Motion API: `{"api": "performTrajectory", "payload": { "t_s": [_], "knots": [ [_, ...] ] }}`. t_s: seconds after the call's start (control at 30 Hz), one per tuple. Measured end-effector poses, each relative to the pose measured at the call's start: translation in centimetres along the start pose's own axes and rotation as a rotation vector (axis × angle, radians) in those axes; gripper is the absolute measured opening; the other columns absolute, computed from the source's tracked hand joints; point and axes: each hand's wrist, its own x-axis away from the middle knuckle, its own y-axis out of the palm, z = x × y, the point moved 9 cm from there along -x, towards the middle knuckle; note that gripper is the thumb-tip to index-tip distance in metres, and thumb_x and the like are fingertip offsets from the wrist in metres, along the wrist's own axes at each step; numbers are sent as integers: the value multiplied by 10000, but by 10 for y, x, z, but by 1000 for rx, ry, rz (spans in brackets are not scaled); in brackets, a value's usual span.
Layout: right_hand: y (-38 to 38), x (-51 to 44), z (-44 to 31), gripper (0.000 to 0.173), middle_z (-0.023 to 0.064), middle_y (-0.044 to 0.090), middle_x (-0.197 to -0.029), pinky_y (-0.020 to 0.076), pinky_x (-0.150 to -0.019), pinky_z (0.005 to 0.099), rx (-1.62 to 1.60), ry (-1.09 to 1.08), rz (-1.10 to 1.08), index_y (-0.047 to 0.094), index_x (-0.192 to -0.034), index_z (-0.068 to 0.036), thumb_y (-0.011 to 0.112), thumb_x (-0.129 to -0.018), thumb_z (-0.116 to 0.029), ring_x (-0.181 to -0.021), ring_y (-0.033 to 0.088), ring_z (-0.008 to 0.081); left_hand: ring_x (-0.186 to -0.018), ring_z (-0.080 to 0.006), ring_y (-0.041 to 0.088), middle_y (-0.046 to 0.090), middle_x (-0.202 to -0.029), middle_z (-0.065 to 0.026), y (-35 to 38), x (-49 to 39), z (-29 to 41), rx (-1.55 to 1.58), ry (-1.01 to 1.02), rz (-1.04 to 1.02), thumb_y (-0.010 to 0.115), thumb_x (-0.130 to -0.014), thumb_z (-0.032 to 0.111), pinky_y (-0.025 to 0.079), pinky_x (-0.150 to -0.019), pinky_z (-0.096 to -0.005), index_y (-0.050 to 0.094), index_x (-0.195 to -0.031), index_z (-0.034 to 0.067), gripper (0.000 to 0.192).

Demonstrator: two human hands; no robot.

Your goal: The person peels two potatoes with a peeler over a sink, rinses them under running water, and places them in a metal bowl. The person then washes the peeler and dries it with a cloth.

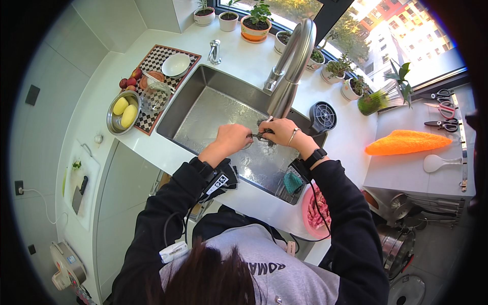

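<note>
Both hands are close together over the stainless steel sink [198,114], below the tall tap [291,72]. My left hand [233,138] grips one end of a small metal utensil [256,136]; its exact kind is hidden by the fingers. My right hand [280,131] closes around the utensil's other end with a dark, curly scrubber [271,143] that looks like steel wool. Water droplets wet the basin floor beneath. A green cloth [292,183] lies at the sink's near right corner, beside a wire rack.
Left of the sink, a checkered mat [160,57] bears a white bowl [176,65] and a glass bowl [155,97]. Peeled potatoes sit in a steel bowl [122,112]. A pink basin [307,213] of raw meat stands right. Potted plants [256,27] line the window; a cleaver [79,195] lies far left.
</note>
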Motion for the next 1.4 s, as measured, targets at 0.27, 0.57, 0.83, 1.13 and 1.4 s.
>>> {"api": "performTrajectory", "payload": {
  "t_s": [0.27, 0.57, 0.83, 1.13, 1.4],
  "knots": [
    [3, -3, 16, 135, 76, 644, -823, 467, -723, 387, 155, 132, -50, 634, -893, -175, 559, -786, -212, -798, 598, 299, -743, -271, 615, 634, -739, -58, -4, -8, 1, -27, 6, 56, 616, -759, 327, 464, -594, -395, 670, -823, 183, 167],
    [16, -14, 21, 128, 100, 640, -806, 471, -716, 379, 422, 155, -138, 625, -876, -192, 536, -785, -207, -778, 616, 304, -730, -252, 620, 633, -756, -42, -8, -9, 6, -128, 60, 155, 630, -730, 306, 475, -587, -379, 668, -789, 172, 151],
    [10, -16, 20, 150, 138, 632, -816, 480, -714, 401, 371, 199, -41, 612, -871, -126, 520, -775, -195, -806, 611, 324, -720, -256, 620, 632, -745, -48, -6, -9, 10, -122, 55, 153, 637, -720, 310, 474, -569, -378, 674, -790, 173, 159],
    [-26, -11, 20, 115, 71, 623, -794, 478, -693, 383, 289, 184, 163, 611, -852, -157, 582, -766, -228, -781, 599, 282, -734, -255, 620, 630, -736, -59, -5, -7, 0, -67, -4, 134, 636, -722, 309, 474, -578, -380, 676, -805, 171, 166],
    [4, -12, 10, 127, 69, 640, -806, 474, -709, 392, 104, 180, 36, 617, -864, -175, 535, -796, -245, -778, 610, 299, -731, -256, 618, 624, -731, -55, -6, -8, 1, -92, 19, 147, 635, -722, 295, 472, -579, -385, 664, -773, 156, 150]
  ]
}}
